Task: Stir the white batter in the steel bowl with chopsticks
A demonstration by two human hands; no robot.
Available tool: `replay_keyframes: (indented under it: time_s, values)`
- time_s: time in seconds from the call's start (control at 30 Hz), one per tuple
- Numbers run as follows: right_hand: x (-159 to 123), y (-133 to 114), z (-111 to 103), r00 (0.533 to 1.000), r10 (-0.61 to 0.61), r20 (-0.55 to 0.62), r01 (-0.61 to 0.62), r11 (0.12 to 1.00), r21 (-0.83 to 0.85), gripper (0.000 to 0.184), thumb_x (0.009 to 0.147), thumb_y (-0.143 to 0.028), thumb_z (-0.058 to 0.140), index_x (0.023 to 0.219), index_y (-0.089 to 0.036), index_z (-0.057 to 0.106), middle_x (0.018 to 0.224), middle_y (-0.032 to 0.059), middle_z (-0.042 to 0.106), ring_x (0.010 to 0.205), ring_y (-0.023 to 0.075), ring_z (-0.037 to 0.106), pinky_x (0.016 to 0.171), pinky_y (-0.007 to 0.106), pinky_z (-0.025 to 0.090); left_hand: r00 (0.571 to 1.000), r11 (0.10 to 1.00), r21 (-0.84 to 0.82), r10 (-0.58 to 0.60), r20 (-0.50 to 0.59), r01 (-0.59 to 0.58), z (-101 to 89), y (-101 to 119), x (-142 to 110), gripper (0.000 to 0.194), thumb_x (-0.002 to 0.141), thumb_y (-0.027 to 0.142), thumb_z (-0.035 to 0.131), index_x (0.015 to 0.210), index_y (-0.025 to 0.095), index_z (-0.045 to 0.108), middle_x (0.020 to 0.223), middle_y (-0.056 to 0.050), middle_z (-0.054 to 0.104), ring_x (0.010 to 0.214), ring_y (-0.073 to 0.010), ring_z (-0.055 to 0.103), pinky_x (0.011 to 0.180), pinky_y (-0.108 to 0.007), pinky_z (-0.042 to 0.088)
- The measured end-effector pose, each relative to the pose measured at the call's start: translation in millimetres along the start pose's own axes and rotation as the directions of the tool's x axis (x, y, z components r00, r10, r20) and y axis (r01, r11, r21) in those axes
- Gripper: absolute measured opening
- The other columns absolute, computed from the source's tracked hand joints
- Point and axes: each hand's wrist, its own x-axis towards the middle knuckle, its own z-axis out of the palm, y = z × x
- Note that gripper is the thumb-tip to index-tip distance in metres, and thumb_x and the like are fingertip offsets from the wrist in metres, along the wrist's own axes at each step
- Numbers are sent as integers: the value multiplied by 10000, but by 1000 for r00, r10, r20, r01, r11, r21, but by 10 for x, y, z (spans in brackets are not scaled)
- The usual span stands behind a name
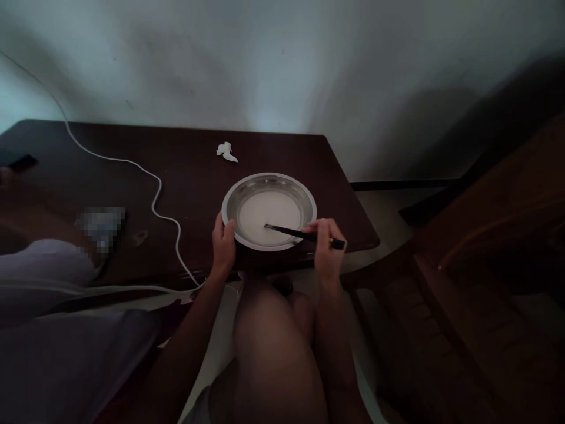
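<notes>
A wide metal basin (233,199) holding a whitish, milky liquid (270,211) rests near the front edge of the dark table. My left hand (223,244) grips its left rim, thumb over the lip and fingers round the outside. In my right hand (329,246), closed, is a pair of black chopsticks (291,232) slanting down to the left across the right rim. Their tips dip into the liquid near the basin's middle.
A crumpled white tissue (226,152) lies behind the basin on the dark table (282,153). A white cable (128,161) winds across the left side. Another person's arm (39,212) rests at left near a blurred-out object (103,229). A wooden chair (424,282) stands right.
</notes>
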Motion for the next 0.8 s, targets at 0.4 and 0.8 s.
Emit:
replay_keyframes:
  time_s: [0.4,0.8]
  values:
    - [-5,4,8,999,-11,30,12,1000,-25,368,985,-449,413,828,-232,665,784,4,740,799,166,671,822,341,459,1000,1000,-5,4,15,-4,1,2,-4,412,833,358,523,1182,181,649,1197,-92,687,1132,-265,611,1022,-372,464]
    - [-3,2,21,995,-59,78,62,997,-40,331,973,-442,459,868,-231,691,875,19,763,861,167,674,847,338,467,1000,1000,-5,0,4,0,4,33,-10,397,828,348,528,1163,175,652,1189,-94,688,1141,-268,609,1034,-373,457]
